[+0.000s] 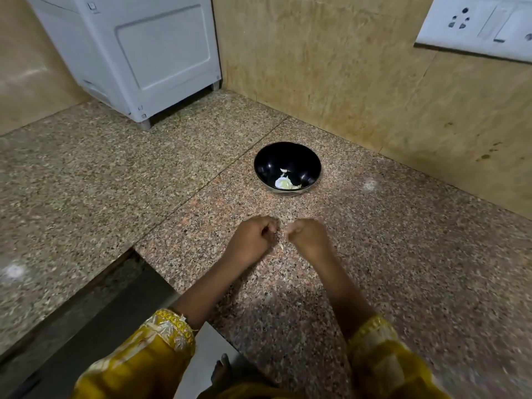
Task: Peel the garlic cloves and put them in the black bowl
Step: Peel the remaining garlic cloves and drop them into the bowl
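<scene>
Granite countertop (403, 240), speckled brown and pink, viewed from above. A joint line runs diagonally across it, passing left of the bowl.

Black bowl (267, 165): upright on the counter, near the tan stone wall (331, 67), well ahead of both hands. Inside, at the bottom toward the near side, lies a pale cluster of peeled garlic (283, 183); a smaller pale piece (284, 170) sits just beyond it, apart from the cluster.

Left hand (253, 236): low over the counter, fingers curled inward toward the right hand. Whether anything is held within them cannot be told, as the fingertips are blurred.

Right hand (308, 233): just beside the left, likewise clenched, knuckles facing it. A faint pale fleck shows at its fingertips, but the grip itself cannot be confirmed.

Between and slightly below the two hands, a small pale scrap (281, 246) lies on the counter (garlic skin or clove — too small to tell which).

Both forearms enter from the bottom edge in mustard-yellow sleeves — the left sleeve (138, 361) has an embroidered cuff, the right sleeve (383, 358) is blurred.

Surroundings: a white appliance (149, 53) stands on short feet at the back left of the counter. A white switch-and-socket plate (475, 21) is mounted on the wall at upper right.
</scene>
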